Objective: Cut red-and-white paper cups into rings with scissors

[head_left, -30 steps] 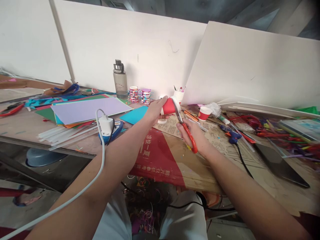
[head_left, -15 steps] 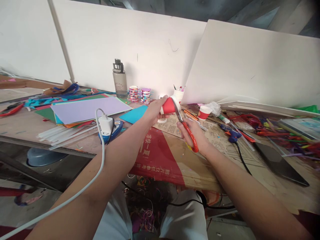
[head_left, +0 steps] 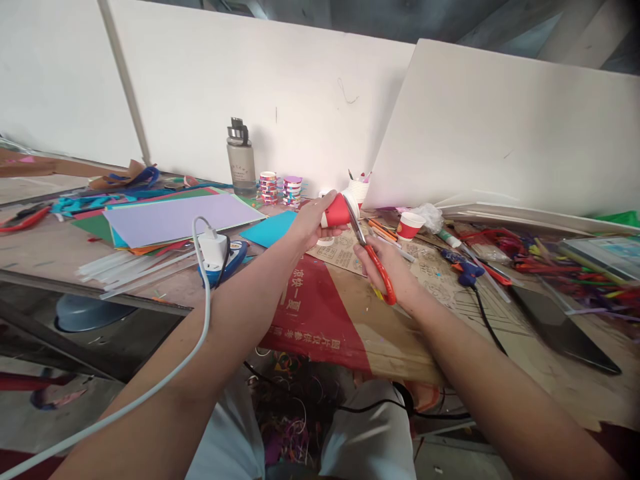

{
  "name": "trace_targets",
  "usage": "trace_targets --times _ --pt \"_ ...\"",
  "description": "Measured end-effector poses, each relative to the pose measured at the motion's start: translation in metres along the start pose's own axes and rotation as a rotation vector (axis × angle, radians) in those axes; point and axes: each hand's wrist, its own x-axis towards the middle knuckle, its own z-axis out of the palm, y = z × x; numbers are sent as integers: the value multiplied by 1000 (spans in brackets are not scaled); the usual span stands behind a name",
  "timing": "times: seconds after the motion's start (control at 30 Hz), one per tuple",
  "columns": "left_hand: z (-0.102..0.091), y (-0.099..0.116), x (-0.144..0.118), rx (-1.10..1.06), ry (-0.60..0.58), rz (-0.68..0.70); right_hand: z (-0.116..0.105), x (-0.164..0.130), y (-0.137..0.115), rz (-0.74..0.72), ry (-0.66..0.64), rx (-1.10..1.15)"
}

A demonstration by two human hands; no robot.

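Observation:
A red and white paper cup (head_left: 336, 212) lies tipped on its side in my left hand (head_left: 311, 219), whose fingers wrap round it above the cardboard. My right hand (head_left: 385, 265) is closed round the red-handled scissors (head_left: 376, 260). The scissors' metal blades point up and left and lie against the cup near its white rim; whether they cut into it I cannot tell. Just behind the cup stands a stack of white paper cups (head_left: 359, 189) with pencils in it. Another red and white paper cup (head_left: 410, 225) stands upright to the right.
Sheets of coloured paper (head_left: 185, 217), a water bottle (head_left: 241, 160) and a blue power strip with a white charger (head_left: 214, 249) are on the left. At right lie a blue glue gun (head_left: 466, 271), a black phone-like slab (head_left: 563, 327) and craft strips. A white cable crosses my left forearm.
Almost nothing differs. The whole view has shifted very slightly; both hands, the cup and the scissors keep nearly the same position.

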Motion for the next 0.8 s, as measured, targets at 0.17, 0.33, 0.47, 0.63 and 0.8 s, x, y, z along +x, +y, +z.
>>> trace_targets --times 0.17,0.33,0.47,0.63,0.8 --pt "-1 -1 2 -8 -11 20 1 0 0 -12 13 -9" --pt "-3 -2 2 -25 -34 79 2 0 2 -8 4 12" --pt "0 -1 -2 -6 -30 82 3 2 8 -2 5 43" --pt "3 -1 -5 31 -16 86 2 3 10 4 7 38" --pt "3 -1 -5 29 -18 94 1 1 1 19 14 26"
